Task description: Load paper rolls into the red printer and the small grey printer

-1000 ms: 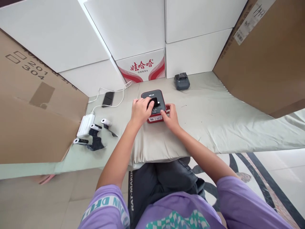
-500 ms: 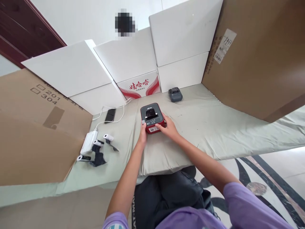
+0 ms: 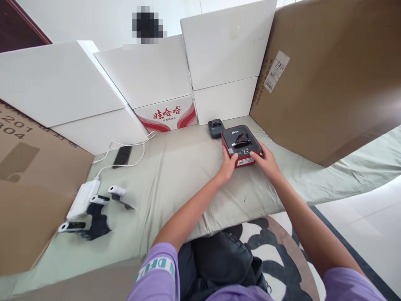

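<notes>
The red device [image 3: 231,140] had moved to the person's right, carried by both hands, and now sat just in front and to the right of the small dark device [image 3: 216,131]. The left hand [image 3: 228,165] grasped its near left corner and the right hand [image 3: 268,163] its right side, thumbs at the near edge. Whether it touched the cloth [image 3: 188,167] could not be told. A black piece [image 3: 242,140] stood on its top. Farther left lay a phone [image 3: 122,156], a white cable [image 3: 143,152] and rolls [image 3: 117,190].
</notes>
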A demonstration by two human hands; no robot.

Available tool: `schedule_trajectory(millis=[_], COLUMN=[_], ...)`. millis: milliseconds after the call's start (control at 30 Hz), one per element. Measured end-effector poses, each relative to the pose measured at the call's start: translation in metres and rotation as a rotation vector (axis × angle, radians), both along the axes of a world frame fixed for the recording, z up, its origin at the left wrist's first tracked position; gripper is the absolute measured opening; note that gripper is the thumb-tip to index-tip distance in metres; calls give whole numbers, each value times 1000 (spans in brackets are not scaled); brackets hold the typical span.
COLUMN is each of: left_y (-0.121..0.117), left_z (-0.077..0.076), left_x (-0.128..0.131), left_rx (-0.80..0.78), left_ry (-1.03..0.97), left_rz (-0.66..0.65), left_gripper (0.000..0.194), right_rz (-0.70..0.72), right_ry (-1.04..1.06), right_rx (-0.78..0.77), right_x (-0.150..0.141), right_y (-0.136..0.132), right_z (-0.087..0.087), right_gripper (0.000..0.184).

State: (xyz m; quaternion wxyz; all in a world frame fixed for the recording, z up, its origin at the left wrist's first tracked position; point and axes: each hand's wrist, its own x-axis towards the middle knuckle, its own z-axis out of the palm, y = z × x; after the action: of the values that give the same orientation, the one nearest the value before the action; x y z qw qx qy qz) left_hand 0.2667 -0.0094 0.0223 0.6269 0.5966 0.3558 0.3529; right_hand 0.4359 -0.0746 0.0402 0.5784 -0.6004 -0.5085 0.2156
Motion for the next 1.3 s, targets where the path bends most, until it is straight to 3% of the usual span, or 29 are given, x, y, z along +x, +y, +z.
schedule_trajectory(millis=[67, 133, 233, 267, 333, 400, 467, 533, 633, 767, 867, 1000, 1167, 1233, 1300], left_y=[-4, -12, -30, -38, -54, -69, -78, -81, -75, -67, -62, -52, -43, -33, -17], left_z=[1, 15, 64, 85, 126, 158, 176, 182, 183, 185, 190, 198, 206, 203, 190], left_x=[12, 10, -21, -37, -74, -109, -135, -149, -156, -165, -174, -182, -187, -188, -189], left_rx=[7, 78, 332, 412, 499, 524, 502, 474, 479, 473, 478, 546, 633, 678, 685], left_ry=[60, 66, -140, -229, -296, -324, -294, -267, -234, -165, -113, -40, 33, 186, 446], left_rz=[-20, 25, 103, 21, -380, -738, -889, -940, -1041, -1072, -1072, -1091, -957, -816, -541], left_gripper=[94, 86, 60, 52, 47, 53, 58, 62, 67, 72, 70, 62, 38, 30, 29], right_rz=[-39, -59, -216, -297, -416, -414, -325, -211, -91, -324, -518, -611, -537, -482, -388], right_ry=[6, 10, -86, -154, -293, -366, -340, -233, -38, -104, -173, -158, -248, -249, -236], right_rx=[13, 18, 42, 78, 195, 321, 384, 363, 176, -170, -330, -418, -248, -178, -120], right_x=[12, 17, 8, 2, -16, -39, -65, -91, -126, -153, -151, -131, -135, -149, -166], right_y=[0, 1, 0, -1, 0, 8, 27, 59, 121, 193, 223, 237, 221, 200, 172], right_z=[-6, -11, -12, -8, 4, 20, 34, 41, 35, 15, -1, -17, -19, -16, -14], right_gripper=[73, 68, 62, 59, 49, 35, 25, 21, 30, 67, 90, 94, 78, 75, 76])
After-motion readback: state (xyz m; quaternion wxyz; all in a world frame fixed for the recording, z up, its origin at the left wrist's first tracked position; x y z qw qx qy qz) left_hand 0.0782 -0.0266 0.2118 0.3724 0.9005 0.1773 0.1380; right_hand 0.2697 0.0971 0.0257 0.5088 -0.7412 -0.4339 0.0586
